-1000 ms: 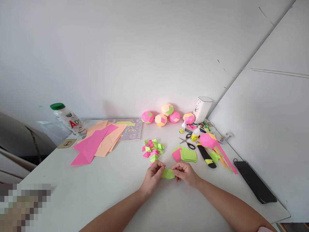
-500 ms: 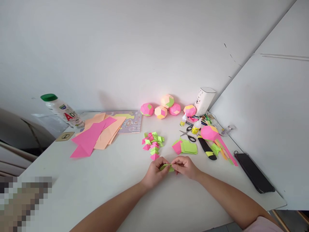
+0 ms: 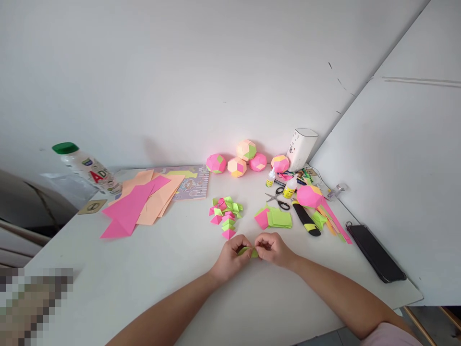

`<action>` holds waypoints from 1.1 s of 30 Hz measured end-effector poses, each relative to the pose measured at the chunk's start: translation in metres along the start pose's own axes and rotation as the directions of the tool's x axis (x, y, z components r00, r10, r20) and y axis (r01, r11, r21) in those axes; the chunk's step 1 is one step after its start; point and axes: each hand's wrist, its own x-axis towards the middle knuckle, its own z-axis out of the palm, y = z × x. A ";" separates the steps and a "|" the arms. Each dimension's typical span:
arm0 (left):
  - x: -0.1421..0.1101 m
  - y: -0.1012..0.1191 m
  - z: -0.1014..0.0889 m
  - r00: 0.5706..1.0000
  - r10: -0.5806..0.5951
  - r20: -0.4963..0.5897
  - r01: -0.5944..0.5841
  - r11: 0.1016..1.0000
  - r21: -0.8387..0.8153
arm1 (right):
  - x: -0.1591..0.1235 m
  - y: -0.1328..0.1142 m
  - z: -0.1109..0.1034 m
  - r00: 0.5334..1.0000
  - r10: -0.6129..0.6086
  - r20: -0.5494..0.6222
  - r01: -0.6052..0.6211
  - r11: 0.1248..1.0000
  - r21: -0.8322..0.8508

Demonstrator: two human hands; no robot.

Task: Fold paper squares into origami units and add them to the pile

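Near the front of the white table, a small green piece of paper [image 3: 245, 251] is held between my two hands. My left hand [image 3: 233, 254] pinches it from the left, fingers closed. My right hand [image 3: 274, 250] pinches its right end, thumb and fingertips meeting close to the left hand's. Part of the paper is hidden by the fingers, so its exact folds cannot be made out. Just beyond my hands lie several folded pink and green paper pieces [image 3: 228, 223] in a loose pile. To their right rests a stack of green paper squares [image 3: 281, 218] with a pink one [image 3: 261, 219].
Paper balls [image 3: 236, 167] line the wall. Scissors [image 3: 283, 205], glue bottles [image 3: 289, 188], a box cutter [image 3: 306, 218] and a phone [image 3: 376, 252] lie on the right. On the left are pink sheets [image 3: 131, 206], a patterned pad [image 3: 198, 185] and a white bottle [image 3: 90, 168].
The view has shifted slightly, moving most things a little left in the picture. Both hands keep hold of the green paper, with the right fingers slightly re-posed.
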 end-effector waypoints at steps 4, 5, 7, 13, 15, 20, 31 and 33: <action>-0.001 -0.002 -0.003 0.999 -0.022 -0.043 0.020 0.999 -0.045 | 0.000 -0.001 -0.002 0.998 0.059 -0.014 -0.057 0.992 0.112; -0.001 -0.002 -0.003 0.998 -0.025 -0.051 0.023 0.998 -0.053 | 0.000 0.000 -0.003 0.997 0.070 -0.017 -0.067 0.988 0.137; -0.001 -0.003 -0.004 0.998 -0.038 -0.048 0.035 0.997 -0.065 | 0.000 0.000 -0.003 0.997 0.078 -0.015 -0.074 0.983 0.168; -0.001 0.001 -0.003 1.000 -0.026 -0.003 0.026 1.000 0.007 | -0.001 0.002 -0.003 0.999 0.045 -0.002 -0.045 0.991 0.125; -0.002 0.003 -0.002 1.000 -0.027 -0.009 0.028 0.999 0.032 | -0.001 0.001 -0.003 0.999 0.046 -0.002 -0.046 0.992 0.114; -0.002 0.000 -0.002 0.998 -0.037 -0.043 0.037 0.999 -0.014 | -0.001 0.000 -0.003 0.998 0.067 -0.020 -0.062 0.982 0.179; -0.002 -0.006 0.000 0.989 -0.132 -0.063 0.108 0.950 -0.294 | 0.001 0.001 -0.007 0.992 0.109 -0.058 -0.086 0.949 0.303; -0.002 -0.003 0.000 0.984 -0.168 -0.065 0.137 0.932 -0.335 | 0.002 0.004 -0.008 0.992 0.099 -0.074 -0.069 0.940 0.335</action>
